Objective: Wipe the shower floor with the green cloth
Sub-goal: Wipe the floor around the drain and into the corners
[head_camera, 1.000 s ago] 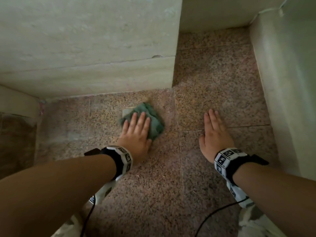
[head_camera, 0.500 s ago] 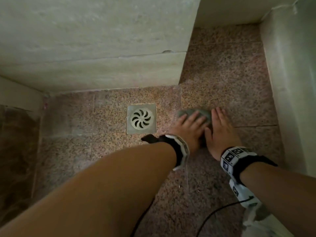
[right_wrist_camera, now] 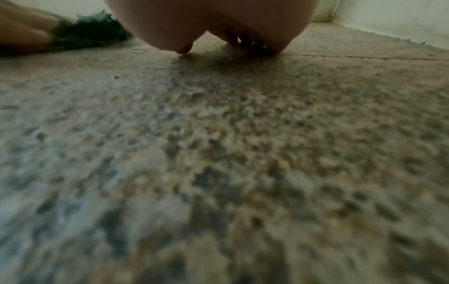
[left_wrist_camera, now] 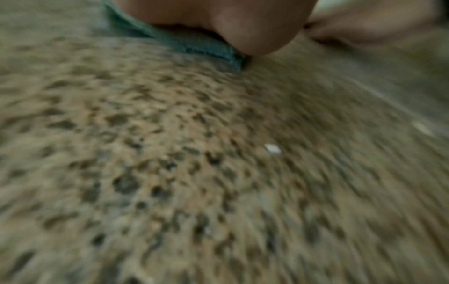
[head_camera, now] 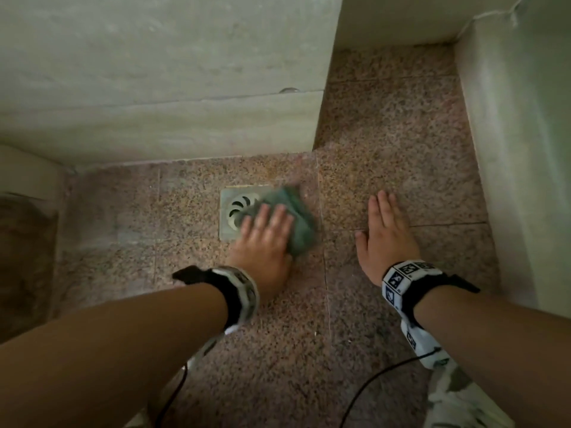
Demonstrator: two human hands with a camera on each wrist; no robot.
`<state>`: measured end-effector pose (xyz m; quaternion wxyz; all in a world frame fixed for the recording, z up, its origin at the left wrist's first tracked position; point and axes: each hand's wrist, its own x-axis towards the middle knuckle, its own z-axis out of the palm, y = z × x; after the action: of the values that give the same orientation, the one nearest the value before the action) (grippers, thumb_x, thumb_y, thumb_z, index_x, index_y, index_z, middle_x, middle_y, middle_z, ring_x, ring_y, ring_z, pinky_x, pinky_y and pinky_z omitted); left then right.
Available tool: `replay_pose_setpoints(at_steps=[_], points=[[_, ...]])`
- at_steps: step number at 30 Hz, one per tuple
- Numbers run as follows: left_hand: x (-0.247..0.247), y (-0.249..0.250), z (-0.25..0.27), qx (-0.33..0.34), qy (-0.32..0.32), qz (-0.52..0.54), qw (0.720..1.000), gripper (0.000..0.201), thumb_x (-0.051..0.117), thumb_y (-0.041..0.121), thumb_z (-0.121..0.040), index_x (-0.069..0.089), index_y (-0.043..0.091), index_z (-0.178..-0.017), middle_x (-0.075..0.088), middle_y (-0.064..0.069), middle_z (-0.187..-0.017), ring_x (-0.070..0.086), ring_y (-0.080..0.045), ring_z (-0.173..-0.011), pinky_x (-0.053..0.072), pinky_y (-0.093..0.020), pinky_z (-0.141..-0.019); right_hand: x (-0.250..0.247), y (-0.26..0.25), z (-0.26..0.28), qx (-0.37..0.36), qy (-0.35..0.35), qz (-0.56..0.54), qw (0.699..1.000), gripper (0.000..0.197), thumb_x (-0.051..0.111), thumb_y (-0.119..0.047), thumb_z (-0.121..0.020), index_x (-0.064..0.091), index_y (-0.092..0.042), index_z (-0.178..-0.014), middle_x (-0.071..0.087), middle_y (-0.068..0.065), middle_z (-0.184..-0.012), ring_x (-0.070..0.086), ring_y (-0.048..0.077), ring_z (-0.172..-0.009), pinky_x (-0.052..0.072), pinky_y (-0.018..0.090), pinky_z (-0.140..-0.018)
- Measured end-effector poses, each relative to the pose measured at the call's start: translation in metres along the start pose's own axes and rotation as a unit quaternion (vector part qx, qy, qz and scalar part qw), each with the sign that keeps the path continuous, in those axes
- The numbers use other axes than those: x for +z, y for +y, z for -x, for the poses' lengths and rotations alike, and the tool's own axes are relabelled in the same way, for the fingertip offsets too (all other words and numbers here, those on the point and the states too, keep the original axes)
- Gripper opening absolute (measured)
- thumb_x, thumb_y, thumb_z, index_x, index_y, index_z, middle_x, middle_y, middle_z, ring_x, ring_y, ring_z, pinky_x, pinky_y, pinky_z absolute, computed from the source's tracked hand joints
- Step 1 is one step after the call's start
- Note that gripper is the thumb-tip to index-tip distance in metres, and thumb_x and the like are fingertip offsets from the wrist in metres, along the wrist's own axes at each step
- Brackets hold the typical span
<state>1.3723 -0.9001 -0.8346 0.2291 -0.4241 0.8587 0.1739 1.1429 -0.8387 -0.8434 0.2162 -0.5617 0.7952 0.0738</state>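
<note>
The green cloth (head_camera: 293, 217) lies bunched on the speckled reddish shower floor (head_camera: 386, 156), covering the right part of the square metal drain (head_camera: 234, 211). My left hand (head_camera: 265, 230) lies flat on the cloth with straight fingers and presses it down; the picture is blurred there. In the left wrist view the cloth (left_wrist_camera: 194, 45) shows under the palm. My right hand (head_camera: 383, 230) rests flat on the floor to the right of the cloth, fingers straight, holding nothing. The right wrist view shows the cloth (right_wrist_camera: 89, 32) at far left.
Pale stone walls box the floor in: a stepped wall (head_camera: 154, 103) at the back left and a wall (head_camera: 525, 149) on the right. A black cable (head_camera: 370, 387) trails over the floor near my right forearm. A dark panel (head_camera: 21, 257) stands at the far left.
My left hand has slid the cloth left, away from the right hand, back over the drain's right side. The right hand has stayed flat on the floor.
</note>
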Motion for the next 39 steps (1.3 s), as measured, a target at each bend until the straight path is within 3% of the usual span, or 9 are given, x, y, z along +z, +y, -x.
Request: replay_pose_setpoints(at_steps=[3,5,7,11,16,21,25,30,39], points=[[0.019,0.049,0.021,0.174,-0.067,-0.055,0.981,0.073,0.028,0.049,-0.101,-0.013,0.022,-0.155,-0.028,-0.001,-0.157,-0.030,-0.026,-0.140,-0.019,-0.049,-0.112,0.000,-0.004,0.000,0.004,0.011,-0.006,1.000,0.070,0.035,-0.034,-0.100,0.002,-0.007,-0.156,-0.008,0.007,-0.164,-0.009,0.023,-0.150,0.000,0.037,-0.121],[0.026,0.064,0.024,0.210,-0.089,-0.062,0.972,0.071,0.028,0.048,-0.102,-0.015,0.025,-0.155,-0.028,0.002,-0.158,-0.031,-0.024,-0.141,-0.019,-0.048,-0.113,0.001,-0.004,0.000,0.004,0.007,-0.010,1.000,0.072,0.037,-0.037,-0.100,0.002,-0.007,-0.156,-0.008,0.007,-0.164,-0.009,0.023,-0.150,0.001,0.038,-0.122],[0.023,0.056,0.018,0.180,-0.055,-0.040,0.981,0.072,0.029,0.050,-0.101,-0.015,0.028,-0.154,-0.023,0.004,-0.161,-0.029,-0.022,-0.142,-0.017,-0.047,-0.116,0.001,-0.002,-0.001,-0.004,0.009,-0.005,1.000,0.080,0.040,-0.044,-0.097,0.001,-0.007,-0.156,-0.008,0.008,-0.164,-0.009,0.024,-0.150,0.001,0.038,-0.122],[-0.001,-0.003,-0.010,0.008,0.012,-0.010,1.000,0.073,0.019,0.058,-0.098,-0.018,0.028,-0.154,-0.023,0.001,-0.161,-0.025,-0.025,-0.146,-0.010,-0.048,-0.120,-0.002,0.000,0.000,0.002,-0.020,0.008,1.000,0.098,0.041,-0.066,-0.089,-0.008,-0.012,-0.155,-0.016,0.003,-0.163,-0.014,0.021,-0.149,0.002,0.036,-0.121],[-0.012,-0.034,-0.020,-0.078,-0.005,0.012,0.997,0.073,0.018,0.055,-0.100,-0.018,0.023,-0.154,-0.025,-0.003,-0.161,-0.020,-0.031,-0.148,-0.003,-0.052,-0.120,-0.007,-0.006,-0.001,0.018,-0.058,0.021,0.998,0.106,0.038,-0.076,-0.085,-0.015,-0.017,-0.154,-0.023,0.001,-0.161,-0.018,0.022,-0.148,0.002,0.038,-0.122],[0.003,0.021,-0.009,-0.010,-0.024,0.017,1.000,0.078,0.027,0.054,-0.099,-0.018,0.022,-0.154,-0.027,-0.006,-0.160,-0.023,-0.037,-0.146,-0.004,-0.060,-0.117,-0.001,-0.006,-0.001,0.014,-0.029,0.011,0.999,0.107,0.041,-0.076,-0.084,-0.013,-0.016,-0.155,-0.020,0.003,-0.162,-0.018,0.023,-0.148,0.004,0.041,-0.122],[0.007,0.028,-0.008,0.055,-0.019,-0.019,0.998,0.074,0.027,0.054,-0.100,-0.015,0.026,-0.155,-0.024,-0.003,-0.161,-0.021,-0.033,-0.148,-0.008,-0.055,-0.117,0.002,-0.005,-0.001,0.009,-0.010,0.010,1.000,0.106,0.043,-0.072,-0.084,-0.010,-0.015,-0.155,-0.016,0.004,-0.163,-0.015,0.024,-0.149,0.006,0.041,-0.122],[-0.010,-0.016,-0.023,-0.053,0.007,0.023,0.998,0.067,0.019,0.050,-0.102,-0.016,0.028,-0.155,-0.024,0.001,-0.161,-0.020,-0.029,-0.148,-0.004,-0.049,-0.119,0.000,-0.007,-0.003,0.018,-0.030,0.024,0.999,0.106,0.037,-0.077,-0.084,-0.013,-0.016,-0.155,-0.020,0.003,-0.162,-0.017,0.024,-0.148,0.004,0.040,-0.122],[-0.012,0.001,-0.026,-0.066,-0.013,0.011,0.998,0.073,0.023,0.052,-0.101,-0.018,0.023,-0.154,-0.027,-0.005,-0.160,-0.020,-0.038,-0.147,-0.001,-0.060,-0.118,-0.004,-0.010,-0.002,0.018,-0.042,0.032,0.998,0.106,0.036,-0.077,-0.084,-0.014,-0.014,-0.154,-0.021,0.004,-0.161,-0.017,0.025,-0.148,0.002,0.040,-0.123]])
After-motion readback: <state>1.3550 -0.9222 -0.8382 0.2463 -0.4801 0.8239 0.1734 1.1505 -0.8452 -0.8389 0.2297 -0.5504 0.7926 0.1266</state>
